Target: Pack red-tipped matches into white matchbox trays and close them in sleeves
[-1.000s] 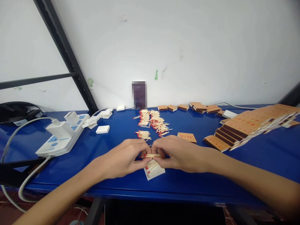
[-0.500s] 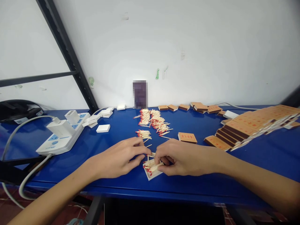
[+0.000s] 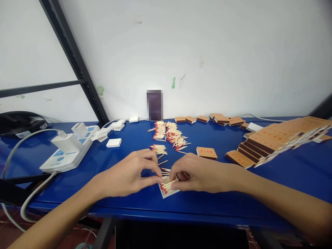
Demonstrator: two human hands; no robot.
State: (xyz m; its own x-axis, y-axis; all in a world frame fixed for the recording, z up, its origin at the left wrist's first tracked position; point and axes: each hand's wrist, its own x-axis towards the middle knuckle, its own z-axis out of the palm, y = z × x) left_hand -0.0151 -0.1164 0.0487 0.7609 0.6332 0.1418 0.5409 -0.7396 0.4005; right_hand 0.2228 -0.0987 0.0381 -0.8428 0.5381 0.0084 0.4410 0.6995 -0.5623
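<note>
Beyond tray (image 3: pixel 168 193), match pile (image 3: pixel 169 133); right hand (image 3: pixel 197 174) pinches matches (image 3: pixel 169 183); left hand (image 3: pixel 129 176) grip unclear.

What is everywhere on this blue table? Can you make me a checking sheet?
Surface: blue table, things spread across it.
Job's things: white tray holding red-tipped matches, at the near edge; loose match pile behind it.
Clutter: tan matchbox sleeves in a long row at right; spare white trays at left.
Hands: right hand pinches matches over the tray; left hand has fingertips at the tray's corner, grip unclear.
Cables: grey cable into a white power strip, left.
Surroundings: white wall, black metal frame, a blurred dark thing leaning on the wall.
</note>
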